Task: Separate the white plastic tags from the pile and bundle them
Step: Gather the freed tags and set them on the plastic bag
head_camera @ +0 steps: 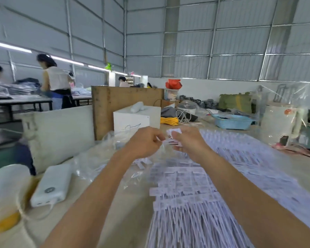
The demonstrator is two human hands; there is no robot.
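Pinching white tags (174, 138), both hands' (143, 142) (188, 142) grips clamp them above the pile (186, 178).

A factory hall with grey panelled walls and long work tables.

Corrugated grey wall panels (240, 42) on a metal frame rise above a low white wall (213, 88). Strip lights (11, 46) run along the left side, over a table (21, 101) stacked with folded cloth where workers (55, 81) stand. Nearer, a brown wooden board (115, 104) stands upright behind a white box (134, 117). A blue basket (233, 121) and a coil of yellow cord (168, 120) sit on the pale worktop (132, 203). The floor (0, 158) at left looks green.
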